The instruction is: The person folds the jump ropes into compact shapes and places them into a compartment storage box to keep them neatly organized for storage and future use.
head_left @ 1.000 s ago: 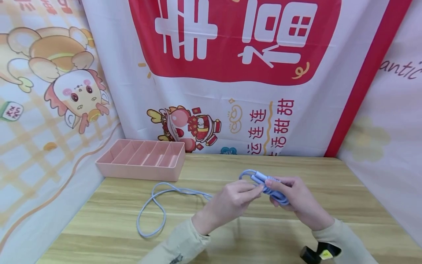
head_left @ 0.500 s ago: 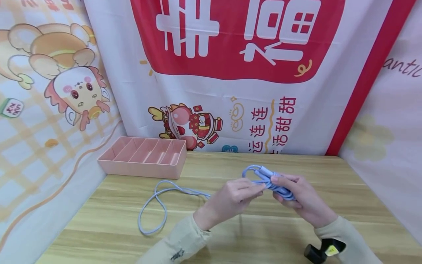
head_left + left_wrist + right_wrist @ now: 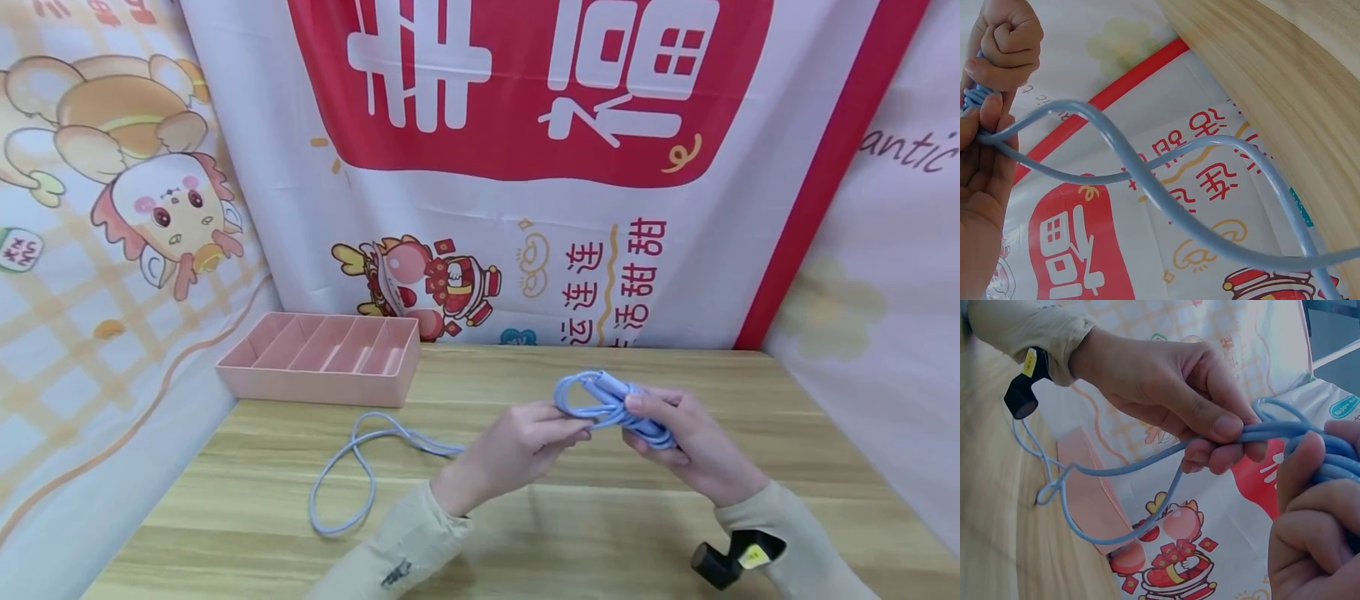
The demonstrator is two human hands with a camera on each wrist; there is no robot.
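A light blue cable [image 3: 613, 385] is held up over the table in a wound bundle, with a plug-like thicker end along it. My right hand [image 3: 693, 450] grips this bundle, thumb on top. Just left of it, my left hand [image 3: 525, 442] pinches strands of the cable between thumb and fingers. In the right wrist view the left hand's fingertips [image 3: 1229, 428] press the strands flat together, close to the right hand [image 3: 1310, 531]. Two long strands [image 3: 1110, 134] run away from the left hand in the left wrist view. A slack loop lies on the table left of the hands.
A pink divided box [image 3: 315, 385] stands at the table's back left. Printed cloth [image 3: 465, 208] hangs behind the wooden table [image 3: 600, 533] and along both sides. A black wrist-worn camera [image 3: 716, 567] sits at the right sleeve.
The left hand has drawn slightly left, away from the right hand. The cable loop at the bundle's left end has opened wider. The slack on the table keeps nearly the same shape.
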